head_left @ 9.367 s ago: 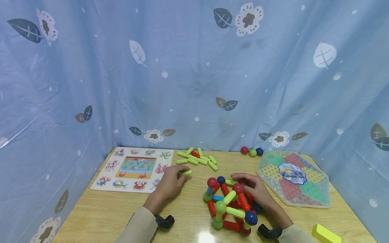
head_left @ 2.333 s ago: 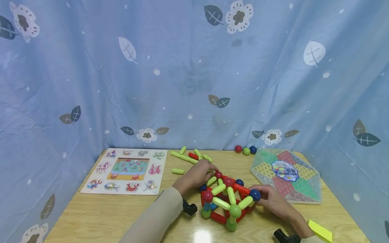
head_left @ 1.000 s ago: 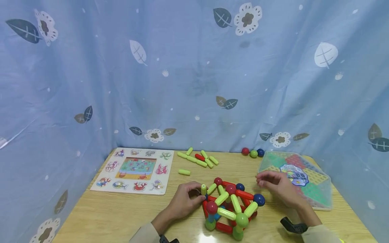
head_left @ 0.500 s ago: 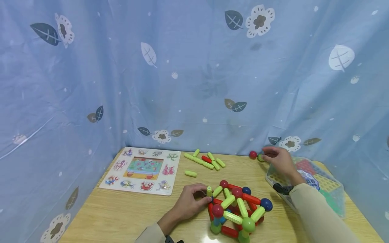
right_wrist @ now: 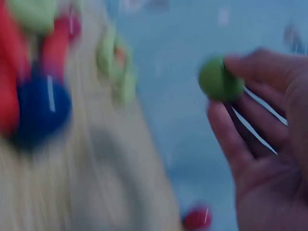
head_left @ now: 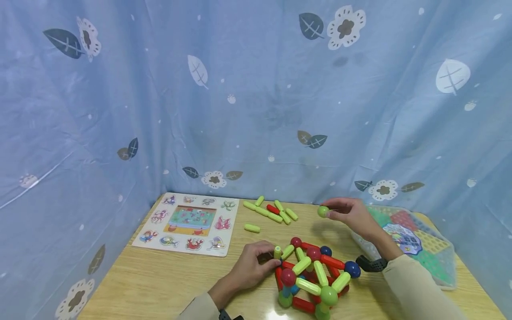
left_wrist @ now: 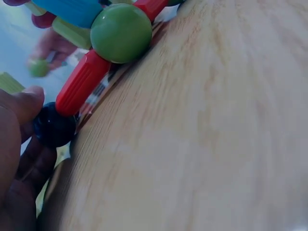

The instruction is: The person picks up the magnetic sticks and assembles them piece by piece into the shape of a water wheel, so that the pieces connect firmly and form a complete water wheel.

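Observation:
My right hand (head_left: 354, 218) pinches a green ball (head_left: 323, 211) between thumb and fingers, above the table and behind the ball-and-stick structure (head_left: 314, 254). That structure has red, yellow-green and blue sticks joined by coloured balls. At its left corner my left hand (head_left: 252, 266) grips a dark blue ball (left_wrist: 54, 125) low on the table, thumb on one side and fingers on the other. An upright yellow-green stick (head_left: 277, 252) stands on that corner, its top end bare. The right wrist view is blurred, but the green ball (right_wrist: 220, 79) shows at the fingertips.
Several loose yellow-green sticks (head_left: 262, 211) and a red one (head_left: 273, 209) lie at the back; one yellow-green stick (head_left: 252, 228) lies nearer. A picture puzzle board (head_left: 186, 224) is at left, a clear hexagonal box (head_left: 434, 249) at right. A red ball (right_wrist: 197, 217) shows beyond the right hand.
Yellow-green sticks have joined the structure's top, and one now stands upright at the left corner. My right hand left the structure, reached the back balls, picked up the green one and brought it leftward.

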Demonstrator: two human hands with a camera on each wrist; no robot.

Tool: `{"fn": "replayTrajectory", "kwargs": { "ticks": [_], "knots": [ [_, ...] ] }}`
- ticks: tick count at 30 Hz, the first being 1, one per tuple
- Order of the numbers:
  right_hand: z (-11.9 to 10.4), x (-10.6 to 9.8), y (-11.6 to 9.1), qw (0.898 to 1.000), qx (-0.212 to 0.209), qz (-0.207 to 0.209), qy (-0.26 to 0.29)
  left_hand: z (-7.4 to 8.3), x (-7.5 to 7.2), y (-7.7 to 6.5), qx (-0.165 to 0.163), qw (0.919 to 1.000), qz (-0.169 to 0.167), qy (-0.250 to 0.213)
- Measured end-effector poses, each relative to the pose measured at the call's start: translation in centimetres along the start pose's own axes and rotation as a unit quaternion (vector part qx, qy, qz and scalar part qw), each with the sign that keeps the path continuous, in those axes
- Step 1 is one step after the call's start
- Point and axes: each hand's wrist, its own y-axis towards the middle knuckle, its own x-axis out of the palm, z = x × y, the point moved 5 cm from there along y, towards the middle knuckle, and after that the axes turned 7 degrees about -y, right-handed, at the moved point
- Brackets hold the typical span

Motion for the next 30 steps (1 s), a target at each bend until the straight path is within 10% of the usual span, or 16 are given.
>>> {"fn": "replayTrajectory", "kwargs": {
  "ticks": [9,30],
  "knots": [
    [-8.8,2.6,-0.6,0.943,-0.117,-0.284,0.131,0.1,0.7,0.1,0.029,0.9994,-0.018,0.007],
    [-11.1,9.0,0.4,0.91,-0.108,-0.365,0.164,0.1,0.5,-0.2,0.04,0.9989,-0.021,-0.014]
  ]
}}
